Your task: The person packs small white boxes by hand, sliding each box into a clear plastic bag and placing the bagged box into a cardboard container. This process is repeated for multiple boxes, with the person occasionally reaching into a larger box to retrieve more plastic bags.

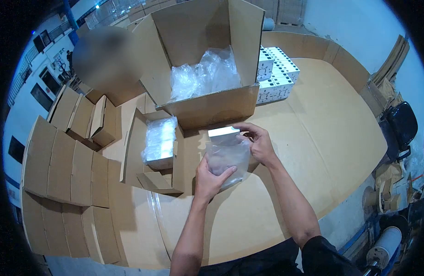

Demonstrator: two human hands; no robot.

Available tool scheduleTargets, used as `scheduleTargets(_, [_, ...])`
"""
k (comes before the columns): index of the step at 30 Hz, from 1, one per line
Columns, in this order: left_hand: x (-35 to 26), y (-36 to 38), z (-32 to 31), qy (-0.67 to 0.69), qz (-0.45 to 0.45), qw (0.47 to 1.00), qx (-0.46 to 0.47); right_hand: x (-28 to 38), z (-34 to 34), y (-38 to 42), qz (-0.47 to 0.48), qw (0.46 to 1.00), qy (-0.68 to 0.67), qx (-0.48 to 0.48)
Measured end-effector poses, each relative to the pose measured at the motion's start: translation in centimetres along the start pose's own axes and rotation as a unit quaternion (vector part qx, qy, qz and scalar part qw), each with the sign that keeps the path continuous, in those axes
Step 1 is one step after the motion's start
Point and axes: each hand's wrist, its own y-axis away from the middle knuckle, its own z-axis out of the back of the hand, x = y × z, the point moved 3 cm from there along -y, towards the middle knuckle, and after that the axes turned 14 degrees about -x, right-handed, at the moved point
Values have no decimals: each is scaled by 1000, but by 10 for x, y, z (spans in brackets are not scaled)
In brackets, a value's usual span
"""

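Note:
A clear plastic bag (229, 161) hangs between my hands over the cardboard-covered table. My left hand (211, 177) grips the bag's lower left side, thumb across its front. A small white box (224, 134) sticks out of the bag's top, partly inside it. My right hand (259, 143) is closed at the upper right, fingers curled round the edge of the white box and the bag's mouth; some fingertips are hidden. Left of my hands, an open carton (160, 183) holds several bagged white boxes (160, 139) in a row.
A large open carton (214, 109) of loose plastic bags (204, 74) stands ahead. Behind it on the right are stacked printed white boxes (276, 87). Brown cartons (67, 168) line the left edge, and a black chair (400, 126) stands at right. A person's blurred head (106, 59) shows beyond.

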Motion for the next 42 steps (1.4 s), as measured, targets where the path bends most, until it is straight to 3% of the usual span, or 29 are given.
scheduleTargets(2, [-1,0,0,-5,-1,1000,-3,2,3,1,12,1000,8,-10])
scheduleTargets(5, [-3,1,1,13,13,1000,1,3,11,2,-66,998,21,-3])
scheduleTargets(14, [-8,2,2,-14,7,1000,0,9,22,4,-52,995,-32,-76])
scheduleTargets(17, [-5,1,1,15,20,1000,8,14,27,3,19,993,-34,-116])
scheduleTargets(23, [-1,1,1,-12,4,1000,7,24,30,4,16,973,-162,-164])
scheduleTargets(32, [-4,2,1,-33,7,999,12,24,28,5,-16,953,-268,-141])
scheduleTargets(42, [1,0,1,6,9,1000,11,19,30,7,-13,979,-176,-101])
